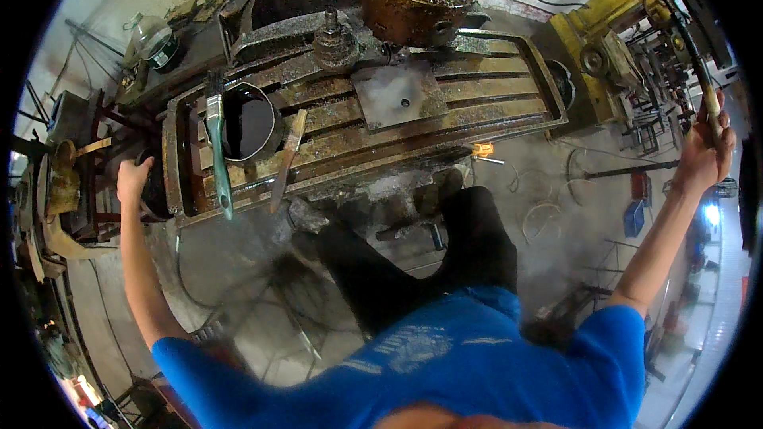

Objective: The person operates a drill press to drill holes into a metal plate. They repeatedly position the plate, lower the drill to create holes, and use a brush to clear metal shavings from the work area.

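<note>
My right hand (pixel 710 147), raised at the far right, is wrapped round the pale grip of a long dark lever (pixel 693 52) that slants up and left. Beside the left end of a slotted machine table (pixel 485 103), my left hand (pixel 133 181) is curled with its thumb up, against a dark rounded part (pixel 156 183). What its fingers hold is hidden. A square metal plate (pixel 389 97) with a small hole lies on the table under the oily machine head (pixel 413 12). Pale haze hangs over the plate.
On the table's left stands a round pan of dark liquid (pixel 248 123), a green-handled brush (pixel 217 143) across its rim. A flat wooden-handled brush (pixel 288 159) lies beside it. An orange-handled screwdriver (pixel 483 151) is at the front edge. Blue bins (pixel 633 218) stand at right.
</note>
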Motion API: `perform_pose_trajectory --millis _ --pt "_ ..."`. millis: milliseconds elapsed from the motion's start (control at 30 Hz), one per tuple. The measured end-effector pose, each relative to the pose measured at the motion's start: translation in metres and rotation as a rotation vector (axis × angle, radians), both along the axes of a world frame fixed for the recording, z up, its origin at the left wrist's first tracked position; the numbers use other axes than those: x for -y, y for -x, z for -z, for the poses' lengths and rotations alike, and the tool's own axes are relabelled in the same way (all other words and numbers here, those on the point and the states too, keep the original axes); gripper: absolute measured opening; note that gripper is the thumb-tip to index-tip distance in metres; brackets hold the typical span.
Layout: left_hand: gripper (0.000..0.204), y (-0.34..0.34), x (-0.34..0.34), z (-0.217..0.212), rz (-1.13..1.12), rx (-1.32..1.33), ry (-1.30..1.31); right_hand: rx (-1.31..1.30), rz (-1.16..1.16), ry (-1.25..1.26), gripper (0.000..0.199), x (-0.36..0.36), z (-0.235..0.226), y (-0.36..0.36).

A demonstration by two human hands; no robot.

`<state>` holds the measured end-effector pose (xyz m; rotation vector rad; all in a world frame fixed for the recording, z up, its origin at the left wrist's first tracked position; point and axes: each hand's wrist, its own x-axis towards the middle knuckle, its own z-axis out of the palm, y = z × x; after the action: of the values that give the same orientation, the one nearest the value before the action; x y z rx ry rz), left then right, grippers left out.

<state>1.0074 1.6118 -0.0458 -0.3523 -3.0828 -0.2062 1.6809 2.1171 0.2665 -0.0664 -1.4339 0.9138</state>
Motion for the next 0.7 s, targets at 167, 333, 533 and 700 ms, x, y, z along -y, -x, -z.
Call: perform_pose_trajectory --millis 167,333,533,700 --pt "0.051 -0.011 -0.025 -0.026 0.001 0.039 0.127 0.014 0.169 -0.046 0.019 0.01 0.007 0.017" --pt "0.053 -0.024 -0.017 -0.019 -0.046 -0.044 0.05 0.012 0.023 0.023 0.016 0.001 -0.004 0.002" --pt "0.057 -0.029 0.003 0.002 -0.128 -0.213 -0.048 -0.061 0.049 0.068 0.014 0.006 -0.001 0.011" --pt "0.06 -0.034 0.008 0.013 -0.154 -0.275 -0.094 -0.046 -0.048 0.053 0.012 -0.004 -0.004 -0.004"
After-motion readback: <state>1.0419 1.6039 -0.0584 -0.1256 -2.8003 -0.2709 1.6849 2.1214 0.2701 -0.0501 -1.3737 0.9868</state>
